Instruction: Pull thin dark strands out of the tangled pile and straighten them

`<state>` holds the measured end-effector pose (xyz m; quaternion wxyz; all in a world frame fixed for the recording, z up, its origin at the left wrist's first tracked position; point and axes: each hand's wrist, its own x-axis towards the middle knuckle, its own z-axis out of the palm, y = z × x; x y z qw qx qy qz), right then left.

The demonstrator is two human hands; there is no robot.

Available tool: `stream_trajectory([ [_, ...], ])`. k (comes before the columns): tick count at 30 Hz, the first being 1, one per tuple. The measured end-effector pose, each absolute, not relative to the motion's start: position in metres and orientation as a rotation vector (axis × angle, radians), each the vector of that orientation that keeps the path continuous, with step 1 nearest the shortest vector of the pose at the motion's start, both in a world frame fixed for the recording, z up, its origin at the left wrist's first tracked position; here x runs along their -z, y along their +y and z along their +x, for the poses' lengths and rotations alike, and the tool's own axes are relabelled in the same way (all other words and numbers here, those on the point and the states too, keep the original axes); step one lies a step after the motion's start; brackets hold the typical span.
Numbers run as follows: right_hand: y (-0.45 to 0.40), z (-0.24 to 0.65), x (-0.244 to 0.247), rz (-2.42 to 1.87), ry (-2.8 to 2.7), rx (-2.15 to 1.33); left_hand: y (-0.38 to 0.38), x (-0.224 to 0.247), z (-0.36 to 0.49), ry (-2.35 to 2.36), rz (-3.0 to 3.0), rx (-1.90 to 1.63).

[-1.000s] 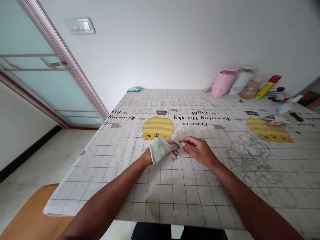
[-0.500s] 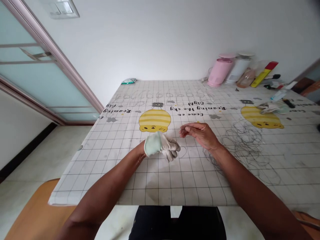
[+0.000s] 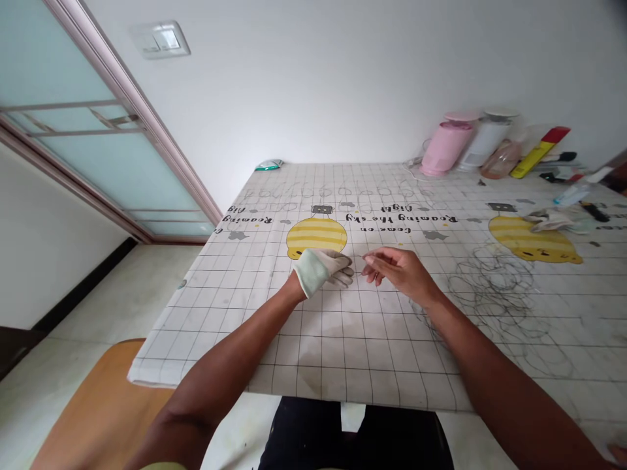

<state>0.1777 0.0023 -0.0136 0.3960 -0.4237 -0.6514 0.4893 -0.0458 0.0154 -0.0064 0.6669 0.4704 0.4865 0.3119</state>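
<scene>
My left hand (image 3: 333, 267) wears a white work glove with a pale green cuff, its fingers pinched together just above the table. Facing it a short gap away, my bare right hand (image 3: 394, 269) has its thumb and fingertips closed in a pinch. A very fine strand seems to span between the two sets of fingertips; whether it is thread or wire I cannot tell. Under and beyond my right forearm spreads a loose tangle of thin dark strands (image 3: 492, 281), lying on the checked tablecloth (image 3: 337, 356).
Along the wall stand a pink cylinder (image 3: 447, 149), a white cylinder (image 3: 484, 140), a bottle (image 3: 503, 158) and a yellow-and-red box (image 3: 541, 151). Another glove (image 3: 553, 217) lies at the right. A small green-and-white packet (image 3: 269, 165) rests at the far left corner. An orange chair (image 3: 93, 405) is at lower left.
My hands have come closer together and level with each other, the left one moving up from lower on the cloth. The camera view has shifted a little left.
</scene>
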Motion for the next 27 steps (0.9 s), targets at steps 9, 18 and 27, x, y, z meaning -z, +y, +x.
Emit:
stream_trajectory([
  [9,-0.006,0.155,0.031,-1.17,-1.657,-1.014,0.007,0.007,-0.041,1.213,1.131,-0.687],
  [18,-0.008,0.155,0.041,-1.241,-1.751,-0.835,0.011,0.025,-0.04,1.19,1.192,-0.581],
  [27,0.004,0.166,0.033,-1.327,-1.544,-0.793,-0.005,-0.036,-0.058,1.375,1.319,-0.706],
])
